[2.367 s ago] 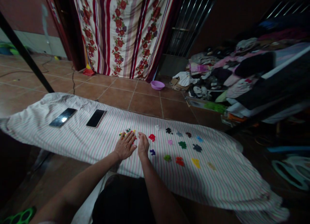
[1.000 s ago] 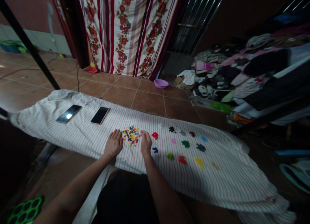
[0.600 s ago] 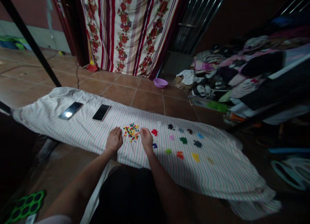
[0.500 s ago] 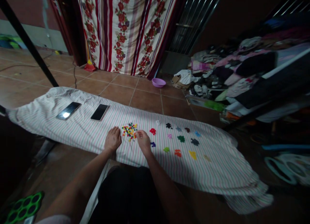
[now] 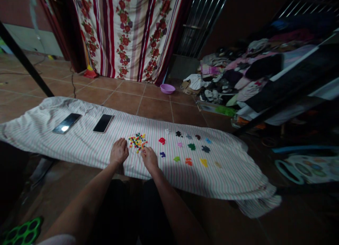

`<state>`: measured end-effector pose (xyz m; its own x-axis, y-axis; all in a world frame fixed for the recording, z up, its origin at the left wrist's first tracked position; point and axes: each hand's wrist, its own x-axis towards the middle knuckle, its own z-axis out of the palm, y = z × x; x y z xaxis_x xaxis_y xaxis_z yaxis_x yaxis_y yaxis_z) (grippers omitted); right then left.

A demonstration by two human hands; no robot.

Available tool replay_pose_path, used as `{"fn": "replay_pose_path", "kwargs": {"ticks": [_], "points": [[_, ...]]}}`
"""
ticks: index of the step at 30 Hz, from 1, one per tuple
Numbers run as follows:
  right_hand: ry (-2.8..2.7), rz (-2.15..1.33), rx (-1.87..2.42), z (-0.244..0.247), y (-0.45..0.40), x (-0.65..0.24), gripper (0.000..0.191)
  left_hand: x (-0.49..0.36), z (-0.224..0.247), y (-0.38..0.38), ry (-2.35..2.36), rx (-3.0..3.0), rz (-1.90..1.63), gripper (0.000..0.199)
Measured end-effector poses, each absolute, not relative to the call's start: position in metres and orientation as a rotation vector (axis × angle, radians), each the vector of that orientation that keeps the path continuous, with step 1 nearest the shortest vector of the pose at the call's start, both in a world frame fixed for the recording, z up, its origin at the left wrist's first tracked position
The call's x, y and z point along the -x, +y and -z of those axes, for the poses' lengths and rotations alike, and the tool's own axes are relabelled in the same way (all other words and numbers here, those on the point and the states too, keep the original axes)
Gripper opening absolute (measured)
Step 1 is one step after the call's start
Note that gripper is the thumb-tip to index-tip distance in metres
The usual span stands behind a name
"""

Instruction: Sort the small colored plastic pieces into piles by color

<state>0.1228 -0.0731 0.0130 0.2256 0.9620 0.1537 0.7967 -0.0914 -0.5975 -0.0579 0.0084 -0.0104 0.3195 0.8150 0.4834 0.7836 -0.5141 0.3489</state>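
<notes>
A mixed pile of tiny coloured pieces (image 5: 138, 142) lies on the striped cloth (image 5: 87, 146). My left hand (image 5: 119, 151) rests on the cloth just left of the pile, fingers laid down and apparently holding nothing. At the pile's lower right edge is my right hand (image 5: 150, 159), thumb and fingers pinched together; whatever sits between the fingertips is too small to make out. To its right are small one-colour heaps, among them a red heap (image 5: 162, 141), a dark blue heap (image 5: 162, 154), a dark green heap (image 5: 191, 147) and a yellow heap (image 5: 203, 162).
Two phones, a left phone (image 5: 66, 123) and a right phone (image 5: 103, 123), lie on the cloth's left part. Beyond are a purple basin (image 5: 167, 89) on the tiled floor, a floral curtain (image 5: 137, 36) and heaped clothes (image 5: 235, 73). A dark pole (image 5: 26, 61) rises at left.
My right hand has shifted from the pile's right side toward its lower right edge, nearer me. The left hand stays beside the pile. The whole view has moved slightly.
</notes>
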Motion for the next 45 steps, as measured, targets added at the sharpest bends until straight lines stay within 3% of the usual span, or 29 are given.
{"fn": "replay_pose_path", "kwargs": {"ticks": [16,24,29,38,45], "points": [[-1.611,-0.378,1.925,-0.009,-0.079,-0.123,0.016,0.061,0.016,0.01,1.471,-2.623,-1.057,0.031],[-1.181,-0.728,1.557,-0.006,-0.072,-0.15,0.019,0.061,0.016,0.01,1.491,-2.637,-1.042,0.031],[-0.829,-0.828,1.369,-0.019,-0.06,-0.187,0.031,0.061,0.014,0.009,1.478,-2.666,-1.039,0.031],[-0.757,-0.784,1.321,-0.027,-0.053,-0.252,0.038,0.061,0.013,0.008,1.478,-2.663,-1.035,0.031],[-0.875,-0.492,1.581,-0.02,-0.046,-0.301,0.026,0.061,0.015,0.009,1.504,-2.682,-1.032,0.032]]}}
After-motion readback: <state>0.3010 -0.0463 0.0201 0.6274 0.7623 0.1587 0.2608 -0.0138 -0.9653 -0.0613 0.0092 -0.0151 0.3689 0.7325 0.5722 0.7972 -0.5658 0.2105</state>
